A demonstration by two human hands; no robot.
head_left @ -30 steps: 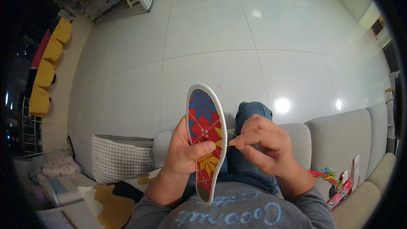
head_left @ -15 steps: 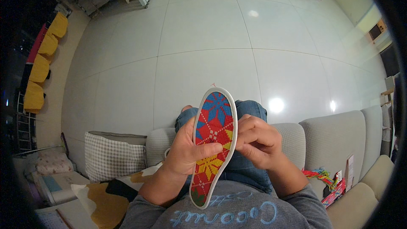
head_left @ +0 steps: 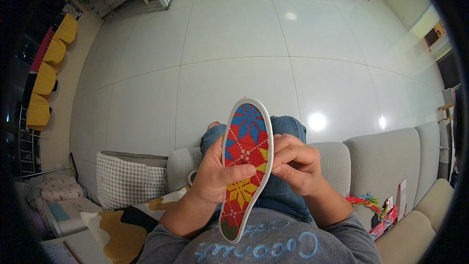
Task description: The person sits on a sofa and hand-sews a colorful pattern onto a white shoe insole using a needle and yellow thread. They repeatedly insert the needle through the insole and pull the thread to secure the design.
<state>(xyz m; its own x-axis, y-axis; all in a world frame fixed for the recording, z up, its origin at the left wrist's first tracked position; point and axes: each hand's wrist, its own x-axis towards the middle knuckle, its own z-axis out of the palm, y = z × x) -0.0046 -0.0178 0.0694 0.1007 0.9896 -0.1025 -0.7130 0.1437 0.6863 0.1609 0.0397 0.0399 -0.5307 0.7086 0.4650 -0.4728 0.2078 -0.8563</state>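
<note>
An embroidered shoe insole (head_left: 244, 139) with a white rim stands nearly upright before my lap, its toe end away from me. Red, blue, yellow and green cross-stitch covers its face. My left hand (head_left: 215, 173) grips the insole at its left edge, thumb flat across the front and fingers hidden behind. My right hand (head_left: 297, 164) is closed in a pinch at the insole's right edge, thumb against the curled fingers. Whatever it pinches, a needle or thread perhaps, cannot be made out.
I sit on a grey sofa (head_left: 383, 161). To the right lie coloured thread skeins (head_left: 369, 203) and a red packet (head_left: 386, 222). On the left are a checkered cushion (head_left: 129, 178) and a patterned cushion (head_left: 124, 227). Pale floor tiles (head_left: 234, 29) stretch ahead.
My right hand has shifted slightly, its fingers still pinched at the insole's edge. The small reddish bit beyond the insole's toe has mostly dropped from sight. My left hand keeps its grip.
</note>
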